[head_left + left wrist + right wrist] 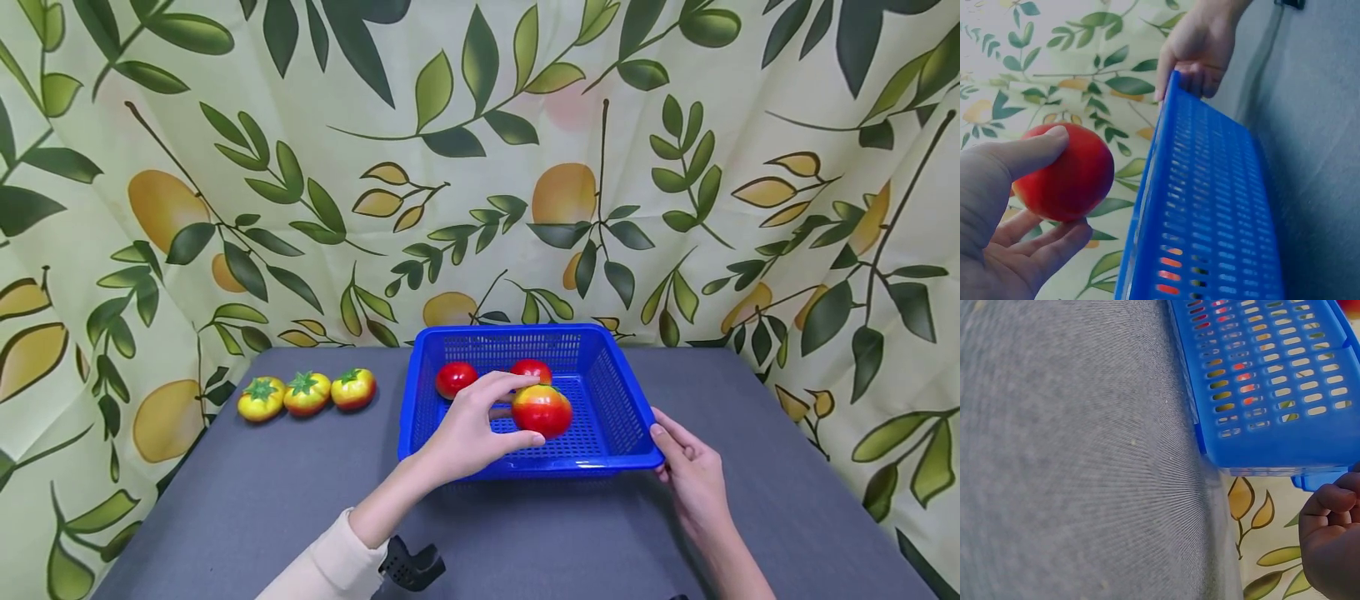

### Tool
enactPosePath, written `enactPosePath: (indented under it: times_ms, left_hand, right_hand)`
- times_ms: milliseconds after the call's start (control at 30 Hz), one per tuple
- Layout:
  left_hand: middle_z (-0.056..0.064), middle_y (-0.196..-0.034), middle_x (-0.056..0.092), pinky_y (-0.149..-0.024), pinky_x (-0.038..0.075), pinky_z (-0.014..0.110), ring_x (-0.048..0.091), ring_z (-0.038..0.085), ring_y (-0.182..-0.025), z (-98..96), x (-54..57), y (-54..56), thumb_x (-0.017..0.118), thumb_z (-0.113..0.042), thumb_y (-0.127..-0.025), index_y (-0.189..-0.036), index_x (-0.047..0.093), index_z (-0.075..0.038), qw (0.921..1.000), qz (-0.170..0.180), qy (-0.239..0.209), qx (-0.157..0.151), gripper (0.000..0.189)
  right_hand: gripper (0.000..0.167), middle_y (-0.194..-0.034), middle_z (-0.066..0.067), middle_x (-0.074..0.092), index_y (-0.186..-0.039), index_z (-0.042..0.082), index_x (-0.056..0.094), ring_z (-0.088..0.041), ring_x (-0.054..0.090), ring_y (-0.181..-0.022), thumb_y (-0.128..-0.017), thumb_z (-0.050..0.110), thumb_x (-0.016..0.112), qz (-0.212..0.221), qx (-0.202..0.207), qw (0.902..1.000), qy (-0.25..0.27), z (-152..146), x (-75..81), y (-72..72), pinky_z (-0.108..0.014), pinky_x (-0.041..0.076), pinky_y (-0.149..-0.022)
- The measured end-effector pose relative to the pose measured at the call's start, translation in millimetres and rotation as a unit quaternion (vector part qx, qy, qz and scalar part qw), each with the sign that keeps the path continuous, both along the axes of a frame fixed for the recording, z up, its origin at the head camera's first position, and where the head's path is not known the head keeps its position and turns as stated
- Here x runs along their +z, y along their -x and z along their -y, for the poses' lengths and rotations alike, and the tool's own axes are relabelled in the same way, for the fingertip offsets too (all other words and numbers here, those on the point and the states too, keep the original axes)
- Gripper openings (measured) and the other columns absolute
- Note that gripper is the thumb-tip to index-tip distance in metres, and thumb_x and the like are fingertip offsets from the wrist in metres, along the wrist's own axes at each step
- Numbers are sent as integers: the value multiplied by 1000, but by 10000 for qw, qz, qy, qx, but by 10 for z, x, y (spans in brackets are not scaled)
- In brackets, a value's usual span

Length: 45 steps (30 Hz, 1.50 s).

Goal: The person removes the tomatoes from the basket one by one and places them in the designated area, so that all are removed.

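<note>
My left hand (476, 425) holds a red tomato (542, 411) with yellow round its top, between thumb and fingers, over the blue plastic basket (540, 465). In the left wrist view this tomato (1072, 178) is held at the level of the basket's rim. Two more red tomatoes lie inside, one at the left (455, 380) and one farther back (531, 373), partly behind my fingers. My right hand (693, 479) grips the rim at the basket's front right corner, thumb on top. Seen from the right wrist, curled fingers (1335, 544) sit below the slotted side.
Three yellow-and-red tomatoes with green leafy tops stand in a row on the grey table (330, 500), left of the basket: a left one (261, 400), a middle one (307, 393) and a right one (353, 389). Behind hangs a leaf-patterned cloth (480, 167).
</note>
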<state>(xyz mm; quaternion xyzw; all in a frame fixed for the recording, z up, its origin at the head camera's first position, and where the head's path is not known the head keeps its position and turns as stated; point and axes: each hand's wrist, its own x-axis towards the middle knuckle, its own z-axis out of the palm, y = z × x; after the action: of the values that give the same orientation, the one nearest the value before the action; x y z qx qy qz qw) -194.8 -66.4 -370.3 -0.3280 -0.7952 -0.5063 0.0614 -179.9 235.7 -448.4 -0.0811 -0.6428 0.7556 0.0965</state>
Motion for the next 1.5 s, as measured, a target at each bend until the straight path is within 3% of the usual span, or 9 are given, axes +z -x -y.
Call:
enactPosePath:
  times_ms: [167, 333, 567, 733, 967, 1200, 1367, 1500]
  left_hand:
    - [-4, -126, 56, -83, 54, 31, 58, 14, -110, -6, -69, -50, 84, -18, -80, -135, 58, -17, 9996, 63, -123, 227, 61]
    - [-3, -126, 56, -81, 54, 27, 56, 14, -112, -26, -222, -78, 85, -18, -79, -134, 59, -18, 9969, -30, -347, 703, 61]
    - [-1, -127, 56, -81, 55, 31, 59, 19, -110, 45, -367, -108, 84, -20, -80, -135, 58, -18, 9847, -310, -1011, 1388, 61]
    - [0, -128, 55, -81, 55, 34, 60, 17, -110, 141, -369, -171, 84, -18, -80, -136, 57, -19, 9742, -265, -1358, 1785, 62]
    - [12, -126, 55, -83, 54, 41, 60, 28, -109, 189, -281, -344, 84, -1, -76, -134, 57, -7, 9677, -233, -1632, 1908, 65]
    - [-3, -127, 55, -83, 54, 30, 60, 16, -109, 448, -249, -522, 85, -16, -77, -136, 56, -24, 9633, -375, -1391, 2264, 66]
    - [-4, -129, 55, -81, 54, 28, 59, 14, -111, 770, -275, -646, 87, -13, -75, -136, 57, -22, 9462, -756, -1179, 2918, 68]
    - [-2, -128, 56, -77, 53, 22, 60, 15, -111, 1052, -372, -744, 87, -5, -73, -136, 58, -20, 9204, -611, -1329, 3626, 70]
  right_hand:
    - [39, -73, 1, 66, -130, 6, 64, -4, 51, -50, -95, 23, 67, -52, 38, 10000, 38, -22, 1, 1, -17, 44, -46]
    - [43, -72, 1, 66, -133, 3, 60, -4, 50, -50, -95, 24, 67, 10, 26, 10000, -46, -11, -10, 10, -16, 44, -46]
    - [40, -78, 1, 68, -131, 3, 62, -4, 50, -51, -95, 21, 67, -146, 95, 9998, 74, -4, -19, -3, -16, 43, -46]
    - [32, -81, 1, 69, -126, 7, 66, -3, 50, -52, -96, 19, 66, -294, 180, 9993, 171, -9, -24, -1, -16, 43, -45]
    - [33, -77, 1, 67, -126, 9, 67, -3, 50, -52, -95, 21, 67, -159, 102, 9998, 91, -11, -38, 17, -16, 43, -46]
    - [34, -77, 1, 68, -127, 7, 65, -3, 51, -51, -96, 20, 67, -192, 95, 9997, 79, -15, -44, 2, -16, 44, -46]
    - [31, -76, 0, 68, -124, 8, 67, -3, 50, -50, -95, 20, 68, -219, 63, 9997, 111, -13, -40, -13, -16, 44, -46]
    - [38, -77, 0, 68, -129, 4, 63, -3, 50, -50, -95, 21, 67, -184, 90, 9998, 86, -21, -37, -2, -16, 44, -46]
